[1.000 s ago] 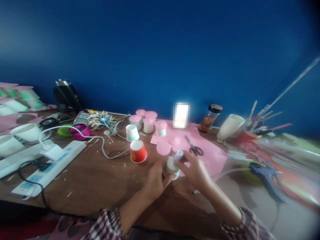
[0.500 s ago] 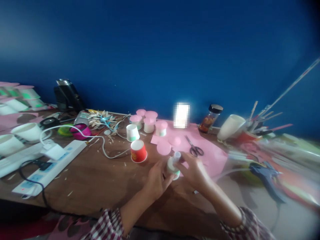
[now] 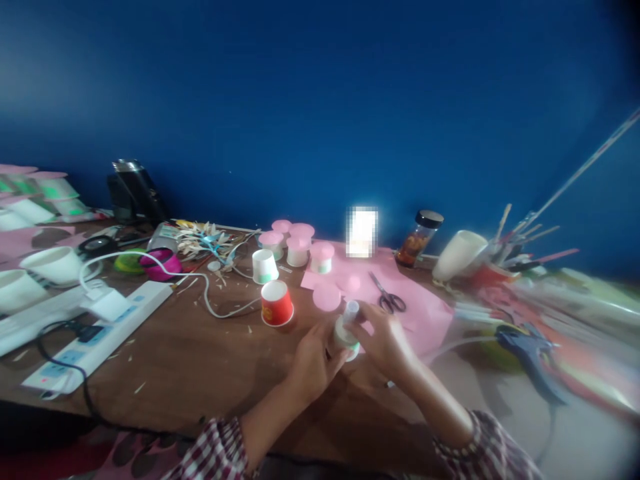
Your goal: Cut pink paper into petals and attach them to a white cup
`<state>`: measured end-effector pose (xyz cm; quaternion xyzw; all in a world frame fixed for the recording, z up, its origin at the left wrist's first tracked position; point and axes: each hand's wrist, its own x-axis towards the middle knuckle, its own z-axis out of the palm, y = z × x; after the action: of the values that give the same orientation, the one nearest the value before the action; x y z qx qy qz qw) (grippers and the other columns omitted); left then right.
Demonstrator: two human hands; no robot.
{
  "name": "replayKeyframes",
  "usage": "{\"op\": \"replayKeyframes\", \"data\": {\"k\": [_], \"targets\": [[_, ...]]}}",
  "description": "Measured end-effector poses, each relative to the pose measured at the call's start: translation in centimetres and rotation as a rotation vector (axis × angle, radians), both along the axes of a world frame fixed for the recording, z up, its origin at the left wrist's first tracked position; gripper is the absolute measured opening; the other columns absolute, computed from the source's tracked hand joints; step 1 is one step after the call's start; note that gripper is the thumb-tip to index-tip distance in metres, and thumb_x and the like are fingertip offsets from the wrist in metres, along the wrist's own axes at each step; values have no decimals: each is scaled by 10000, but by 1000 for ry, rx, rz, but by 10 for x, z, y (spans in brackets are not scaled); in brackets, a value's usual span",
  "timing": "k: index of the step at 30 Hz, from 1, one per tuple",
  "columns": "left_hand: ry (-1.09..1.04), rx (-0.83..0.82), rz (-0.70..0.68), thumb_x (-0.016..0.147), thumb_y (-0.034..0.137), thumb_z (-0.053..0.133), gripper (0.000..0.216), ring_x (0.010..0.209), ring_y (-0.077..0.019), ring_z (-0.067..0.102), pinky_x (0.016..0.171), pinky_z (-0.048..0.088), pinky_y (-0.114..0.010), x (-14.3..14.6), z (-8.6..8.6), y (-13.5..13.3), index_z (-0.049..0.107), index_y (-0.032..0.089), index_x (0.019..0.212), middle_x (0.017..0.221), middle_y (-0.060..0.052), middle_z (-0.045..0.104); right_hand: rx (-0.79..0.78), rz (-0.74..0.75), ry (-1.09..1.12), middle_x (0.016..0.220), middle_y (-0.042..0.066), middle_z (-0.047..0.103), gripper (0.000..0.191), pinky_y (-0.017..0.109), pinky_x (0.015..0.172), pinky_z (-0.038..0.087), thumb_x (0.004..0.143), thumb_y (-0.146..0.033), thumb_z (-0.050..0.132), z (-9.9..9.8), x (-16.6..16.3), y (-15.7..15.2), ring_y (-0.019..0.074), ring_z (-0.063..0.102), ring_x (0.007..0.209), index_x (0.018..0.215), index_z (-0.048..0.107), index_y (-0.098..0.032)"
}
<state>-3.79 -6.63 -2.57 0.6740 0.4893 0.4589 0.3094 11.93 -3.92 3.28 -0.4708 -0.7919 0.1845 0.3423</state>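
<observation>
My left hand (image 3: 313, 360) is wrapped around a small white paper cup (image 3: 345, 331) with a green patch, standing bottom-up. In my right hand (image 3: 383, 337) a short white cylinder (image 3: 352, 310), which looks like a glue stick, is pinched against the top of that cup; its lower end is hidden by fingers. Just beyond lies a pink paper disc (image 3: 327, 297) on the pink sheet (image 3: 425, 303), with dark scissors (image 3: 387, 293) to the right. A red paper cup (image 3: 277, 304) stands left of my hands, and a white paper cup (image 3: 265, 267) is behind it.
Several cups topped with pink discs (image 3: 321, 257) stand further back. On the left are a white power strip (image 3: 107, 340) with cables and a magenta round container (image 3: 161, 265). To the right are a glue gun (image 3: 530, 357), a lidded jar (image 3: 419, 239) and a white cup (image 3: 460, 255).
Both hands keep the same hold on the cup and the white cylinder. The right hand and the cylinder's top shift very slightly; the view moves a little.
</observation>
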Motion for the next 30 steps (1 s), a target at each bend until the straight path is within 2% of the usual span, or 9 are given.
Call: {"op": "replayKeyframes", "data": {"k": [4,9,17,20,25,27,29,30], "targets": [[16,5,13,717,178,672,490,1016,-234,606,884,477,-367,1,1,-1,574,247,1192,1117,-56,659,-23,-5,5,739,-3,643,82,239,603,392,796,-162,612,0,1,0,155,574,662,869,618,-197],[13,6,15,728,177,664,468,1002,-229,613,868,484,-349,1,4,-2,584,246,1184,1111,-58,664,-63,12,45,731,-6,646,27,232,600,403,798,-162,607,2,1,-2,147,577,654,806,607,-188],[54,-1,36,728,191,666,442,1007,-244,613,880,481,-386,2,5,-2,603,241,1163,1120,-62,664,-66,27,11,717,3,649,30,248,596,413,782,-159,613,8,0,-3,155,578,640,802,617,-181],[62,-1,42,724,199,667,432,978,-239,624,856,493,-376,1,4,-1,607,237,1150,1088,-54,674,-51,9,103,733,16,655,53,261,618,438,773,-164,618,7,-2,-6,169,594,671,821,625,-185],[75,-1,73,718,218,674,430,947,-226,632,828,505,-352,-1,2,-2,593,235,1139,1052,-36,679,-27,-144,568,993,74,668,167,286,713,496,775,-257,629,2,17,-2,202,635,892,918,563,-200],[99,6,94,708,222,684,472,994,-240,619,863,496,-374,-1,2,-3,572,223,1166,1095,-51,668,21,-227,523,961,64,655,161,284,699,486,756,-269,629,1,37,8,194,625,856,875,544,-201],[117,21,83,715,232,682,515,1059,-252,598,905,479,-398,-1,2,-3,545,226,1211,1166,-66,643,67,-376,324,792,19,630,140,270,629,451,749,-293,624,-2,59,22,166,589,692,817,544,-199],[125,31,75,719,239,681,524,1074,-256,594,913,477,-406,-1,3,-3,536,226,1221,1182,-72,637,73,-435,195,750,10,621,132,275,637,435,752,-307,616,-4,70,29,168,578,682,776,544,-199]]}}
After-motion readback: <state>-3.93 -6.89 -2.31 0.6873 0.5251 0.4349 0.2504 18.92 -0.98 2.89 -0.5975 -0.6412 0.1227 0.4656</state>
